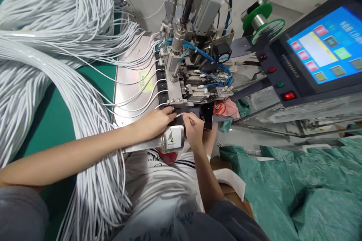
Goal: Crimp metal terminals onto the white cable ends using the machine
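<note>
My right hand [194,126] is closed in a pinch on the end of a thin white cable [180,115], in front of the machine [175,90]. The cable's short visible stretch spans the gap between my two hands. My left hand [155,123] reaches in from the left, its fingers bent together at the near end of a row of black cable holders [163,87]. What those fingers grip is hidden. Several white cables lead from the left into the holders. Just below my hands sits a rounded container with a white label [174,138].
Thick bundles of white cables [56,11] cover much of the green table [106,71]. To the right are a lit control screen [325,45], a green spool [258,20] and orange-handled scissors [220,109]. Green sheeting [296,180] lies at lower right.
</note>
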